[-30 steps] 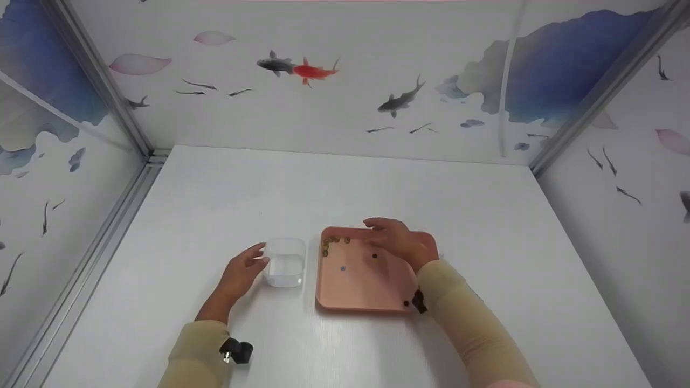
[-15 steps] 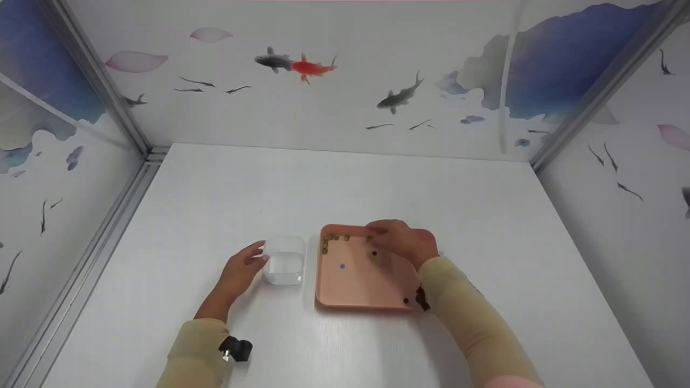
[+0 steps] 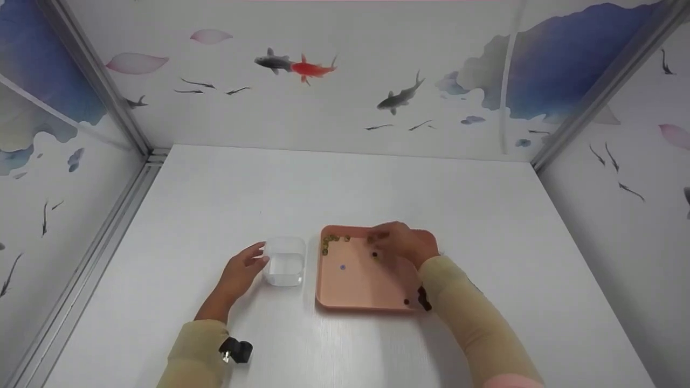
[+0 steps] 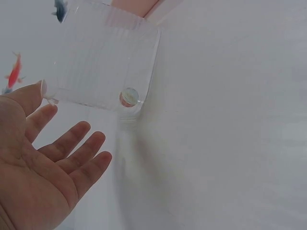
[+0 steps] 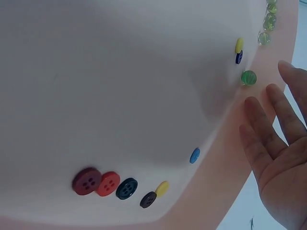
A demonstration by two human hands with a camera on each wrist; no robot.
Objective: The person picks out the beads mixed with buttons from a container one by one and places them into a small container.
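Observation:
My left hand (image 3: 241, 274) touches the left side of a clear plastic container (image 3: 284, 279). In the left wrist view its thumb and index fingertips are right at the container's corner, the other fingers spread loosely. A small round pale piece (image 4: 128, 97) shows through the container. Over the far edge of a pink tray (image 3: 356, 308) is my right hand (image 3: 399, 241), fingers pointing down. The right wrist view shows those fingers relaxed beside a green glass marble (image 5: 248, 77), with nothing between them. Several yellow-green marbles (image 5: 269, 21) lie along the tray's edge, in its far left corner.
Buttons lie spread in the tray: a dark red one (image 5: 87, 181), a red one (image 5: 108, 183), a dark blue one (image 5: 127, 188) and a light blue one (image 5: 194, 155) among them. A white table (image 3: 259, 183) bears everything, with printed walls (image 3: 345, 108) around it.
My right hand has lowered slightly toward me, its fingertips coming down from the far rim to the tray's inner edge. My left hand and the container have stayed put.

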